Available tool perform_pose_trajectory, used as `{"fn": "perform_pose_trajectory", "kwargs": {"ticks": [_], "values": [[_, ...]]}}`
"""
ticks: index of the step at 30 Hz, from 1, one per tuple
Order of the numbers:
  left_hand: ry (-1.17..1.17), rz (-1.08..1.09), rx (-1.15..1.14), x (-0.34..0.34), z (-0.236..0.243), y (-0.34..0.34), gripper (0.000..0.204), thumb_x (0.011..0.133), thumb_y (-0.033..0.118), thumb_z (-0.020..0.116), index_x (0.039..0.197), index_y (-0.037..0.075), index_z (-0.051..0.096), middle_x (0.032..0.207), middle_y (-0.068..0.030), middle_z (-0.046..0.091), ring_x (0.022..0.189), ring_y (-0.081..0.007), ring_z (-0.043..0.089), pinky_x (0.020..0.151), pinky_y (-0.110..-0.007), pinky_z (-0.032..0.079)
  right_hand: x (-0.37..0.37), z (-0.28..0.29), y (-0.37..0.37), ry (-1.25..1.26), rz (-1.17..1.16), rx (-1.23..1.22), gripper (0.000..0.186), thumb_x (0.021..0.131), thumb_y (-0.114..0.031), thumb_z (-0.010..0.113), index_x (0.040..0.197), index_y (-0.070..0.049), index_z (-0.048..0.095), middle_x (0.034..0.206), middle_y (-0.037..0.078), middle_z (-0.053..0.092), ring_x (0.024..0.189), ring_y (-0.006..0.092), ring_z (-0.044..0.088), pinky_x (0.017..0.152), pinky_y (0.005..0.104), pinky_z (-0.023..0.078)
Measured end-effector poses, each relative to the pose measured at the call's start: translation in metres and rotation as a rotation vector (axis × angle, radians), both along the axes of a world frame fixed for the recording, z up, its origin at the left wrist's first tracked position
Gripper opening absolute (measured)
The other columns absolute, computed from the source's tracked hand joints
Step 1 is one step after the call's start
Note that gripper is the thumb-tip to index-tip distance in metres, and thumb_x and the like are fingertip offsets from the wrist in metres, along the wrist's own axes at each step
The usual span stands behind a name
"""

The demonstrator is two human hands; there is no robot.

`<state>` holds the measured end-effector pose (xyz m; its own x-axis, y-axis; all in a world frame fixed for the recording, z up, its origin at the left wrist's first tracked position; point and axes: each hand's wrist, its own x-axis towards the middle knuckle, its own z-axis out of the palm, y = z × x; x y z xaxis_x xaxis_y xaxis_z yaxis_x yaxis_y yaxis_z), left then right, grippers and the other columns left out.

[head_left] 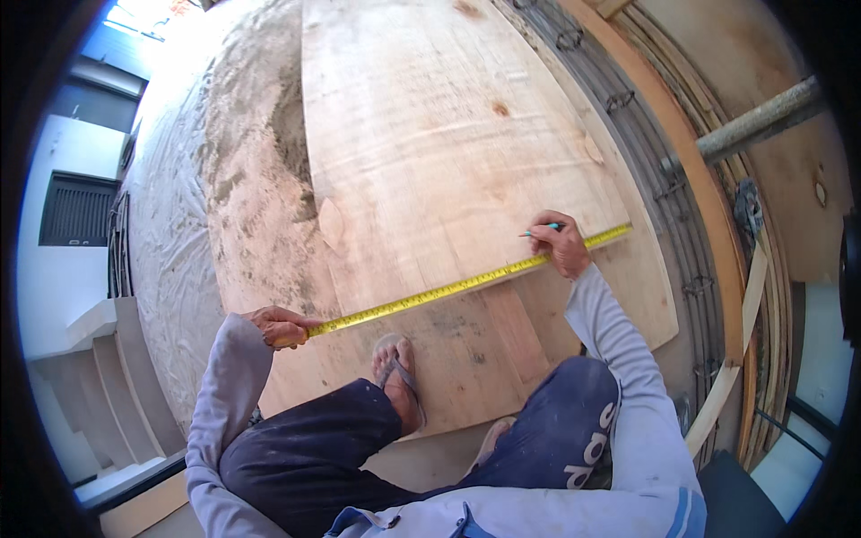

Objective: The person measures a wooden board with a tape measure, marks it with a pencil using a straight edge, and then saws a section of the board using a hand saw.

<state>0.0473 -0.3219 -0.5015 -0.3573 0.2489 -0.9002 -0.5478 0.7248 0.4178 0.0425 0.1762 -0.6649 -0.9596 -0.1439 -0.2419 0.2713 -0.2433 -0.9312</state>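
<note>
A yellow tape measure (448, 291) lies stretched on a slant across a pale plywood sheet (421, 134). My left hand (281, 327) is closed around the tape's left end; whether its case is inside the fingers is hidden. Near the tape's right part, my right hand (563, 247) pinches a teal pencil (553, 226), its dark tip pointing left. The lower side of that hand rests at the tape, whose end shows beyond it, by the sheet's right side. My sandalled foot (396, 377) stands on a lower board just below the tape.
Left of the sheet is a board smeared with sand or cement (260, 170), then a plastic sheet (170, 215). Tied steel bars (641, 134) run along the right, beside stacked timber (731, 296). A metal pole (762, 117) juts in there. Steps (117, 386) stand far left.
</note>
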Motion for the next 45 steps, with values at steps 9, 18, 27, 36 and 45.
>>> {"fn": "perform_pose_trajectory", "kwargs": {"ticks": [9,18,27,36,45], "values": [[0.492,-0.353,0.141,-0.070,0.058,0.001,0.037,0.080,0.024,0.054,0.112,0.008,0.063,0.087,-0.0054,0.063,0.079,-0.0114,0.056,0.069,-0.024,0.045,-0.009,0.134,0.022,0.113,-0.565,-0.261,0.030,0.094,-0.029,0.046,0.104,-0.003,0.055,0.076,0.004,0.058,0.064,0.0117,0.055,0.053,0.0237,0.046],[0.175,0.441,0.349,0.023,0.151,-0.064,0.042,0.084,0.024,0.051,0.119,0.001,0.055,0.087,-0.0080,0.062,0.074,-0.0137,0.058,0.060,-0.024,0.045,0.141,0.226,-0.007,-0.319,-0.251,0.316,0.025,0.094,-0.028,0.046,0.082,-0.007,0.054,0.062,0.001,0.055,0.047,0.0085,0.051,0.041,0.0228,0.041],[0.097,0.828,0.124,0.220,0.273,-0.161,0.039,0.080,0.022,0.051,0.118,0.011,0.058,0.079,-0.0044,0.062,0.061,-0.0158,0.058,0.050,-0.030,0.047,0.347,0.420,-0.036,-0.954,0.329,0.671,0.026,0.090,-0.027,0.044,0.084,-0.007,0.059,0.065,0.007,0.061,0.049,0.0167,0.057,0.045,0.0304,0.047],[-0.195,1.248,0.117,0.210,0.256,-0.285,0.039,0.076,0.022,0.054,0.115,0.017,0.059,0.071,-0.0088,0.060,0.056,-0.0213,0.057,0.047,-0.035,0.047,0.246,0.419,-0.025,-1.319,-0.020,0.187,0.017,0.088,-0.023,0.048,0.085,-0.008,0.053,0.063,0.010,0.058,0.045,0.0187,0.054,0.037,0.0343,0.044],[-0.045,0.929,0.090,0.037,0.340,-0.399,0.040,0.077,0.022,0.055,0.117,0.017,0.058,0.064,-0.0043,0.056,0.051,-0.0164,0.052,0.044,-0.033,0.043,0.060,0.565,-0.332,0.150,0.417,0.917,0.019,0.087,-0.028,0.048,0.085,-0.010,0.054,0.072,0.014,0.058,0.073,0.0289,0.059,0.062,0.0372,0.045]]}}
